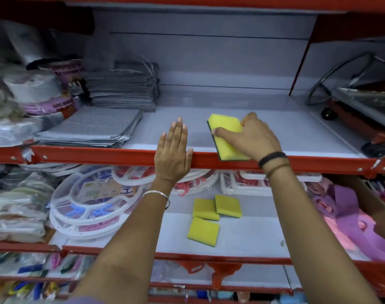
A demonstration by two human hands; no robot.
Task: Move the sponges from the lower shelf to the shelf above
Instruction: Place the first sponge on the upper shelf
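1. The right hand [252, 137] grips a yellow sponge [227, 137] with a dark green scouring underside, thumb across its top face and fingers curled round its far right edge.
2. That held sponge sits tilted at the front of the upper shelf [275, 132], its near corner overhanging the red front rail [99, 155].
3. The left hand [173, 153] lies flat and released, fingers straight and pointing to 12 o'clock, palm down over the rail at 9 o'clock from the held sponge; it holds nothing.
4. Three more yellow sponges remain on the lower shelf [242, 238]: a back left sponge [204, 209] and a back right sponge [228, 206] touching side by side, and a front sponge [203, 231] at 6 o'clock just beside them.
5. Folded grey cloths [93, 126] are stacked on the upper shelf at 9 o'clock from the hands.
6. White round plastic hangers [93, 205] lie on the lower shelf at 9 o'clock from the three sponges.
7. A silver bangle [157, 195] circles the left wrist; a black band [272, 157] circles the right.
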